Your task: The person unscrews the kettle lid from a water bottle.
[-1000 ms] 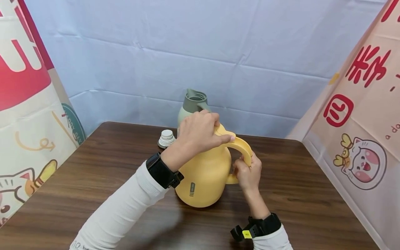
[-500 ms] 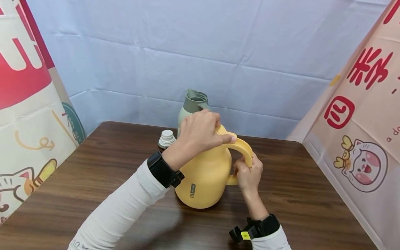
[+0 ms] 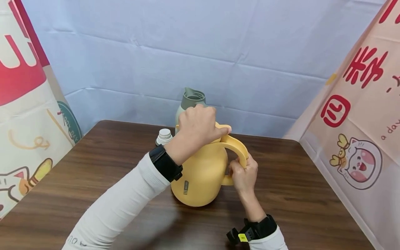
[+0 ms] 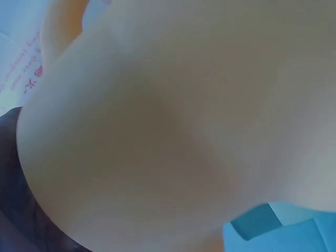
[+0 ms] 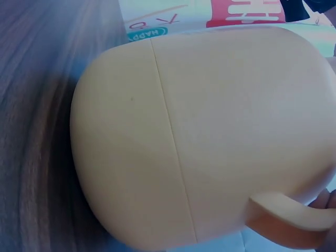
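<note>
A yellow thermos jug [image 3: 200, 177] stands upright on the wooden table. My left hand [image 3: 198, 126] covers its top from above and grips the lid [image 3: 222, 125], whose yellow edge shows beside the thumb. Fingers on the far side are hidden. My right hand [image 3: 245, 173] holds the curved jug handle [image 3: 235, 146] on the right. In the left wrist view the jug's wall [image 4: 147, 136] fills most of the picture. The right wrist view shows the jug body [image 5: 210, 126] and its lower handle arm [image 5: 286, 212], with a fingertip at the edge.
Behind the jug stands a green thermos [image 3: 192, 99], lidless, its mouth visible. A white ridged stopper [image 3: 164, 136] sits left of it on the dark wooden table [image 3: 131, 152]. Pale cloth [image 3: 156, 62] hangs at the back, printed cloths at both sides.
My left hand has risen slightly and turned at the jug's top, and the lid edge now shows above the handle. The right hand still holds the handle. The view shifted slightly.
</note>
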A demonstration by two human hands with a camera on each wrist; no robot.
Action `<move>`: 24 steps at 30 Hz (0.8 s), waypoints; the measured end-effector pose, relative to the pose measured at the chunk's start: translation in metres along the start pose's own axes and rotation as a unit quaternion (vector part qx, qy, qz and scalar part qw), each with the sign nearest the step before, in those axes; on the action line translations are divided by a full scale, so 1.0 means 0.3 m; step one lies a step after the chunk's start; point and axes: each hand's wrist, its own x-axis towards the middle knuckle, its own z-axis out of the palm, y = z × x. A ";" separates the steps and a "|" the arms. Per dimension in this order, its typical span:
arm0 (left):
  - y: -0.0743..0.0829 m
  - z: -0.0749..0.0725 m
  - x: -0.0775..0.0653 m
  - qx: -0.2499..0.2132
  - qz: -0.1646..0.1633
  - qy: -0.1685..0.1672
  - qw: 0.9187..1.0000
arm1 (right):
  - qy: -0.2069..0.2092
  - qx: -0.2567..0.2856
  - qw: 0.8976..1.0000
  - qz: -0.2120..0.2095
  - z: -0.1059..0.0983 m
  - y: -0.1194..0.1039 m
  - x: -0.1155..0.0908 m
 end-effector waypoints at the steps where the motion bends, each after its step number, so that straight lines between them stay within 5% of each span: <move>1: -0.002 -0.001 0.003 -0.003 -0.001 -0.006 1.000 | -0.002 0.002 1.000 -0.003 -0.001 0.001 0.001; 14: -0.020 -0.031 0.056 0.021 -0.014 -0.071 0.997 | -0.068 0.071 0.995 0.024 -0.022 0.007 0.020; 24: -0.078 -0.035 0.116 -0.031 -0.085 -0.160 0.983 | -0.078 0.084 0.993 0.034 -0.025 0.001 0.021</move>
